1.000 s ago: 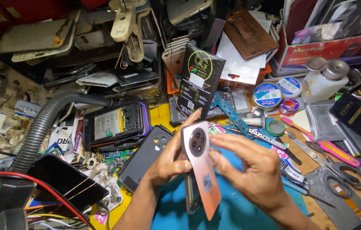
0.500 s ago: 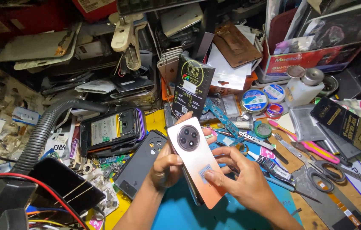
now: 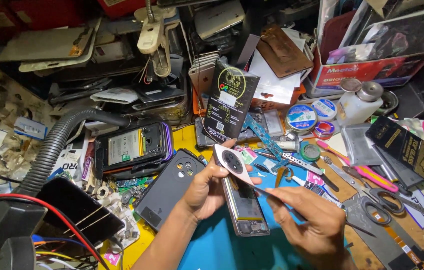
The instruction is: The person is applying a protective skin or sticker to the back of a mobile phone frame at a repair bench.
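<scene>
A phone back cover [image 3: 233,163] with a round camera ring is held lifted edge-on above an opened phone [image 3: 244,205] at the centre of the blue mat [image 3: 212,245]. It is pinched at its top by the left hand [image 3: 204,187] and along its lower edge by the right hand [image 3: 309,220]. A dark phone case [image 3: 167,192] lies at 9 o'clock, scissors [image 3: 372,195] at 3 o'clock, and a black retail packet [image 3: 229,102] at 12 o'clock.

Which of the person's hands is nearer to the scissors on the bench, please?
The right. The right hand is just left of the scissors, close beside them. The left hand holds the phone's back cover farther left, with the opened phone between.
</scene>
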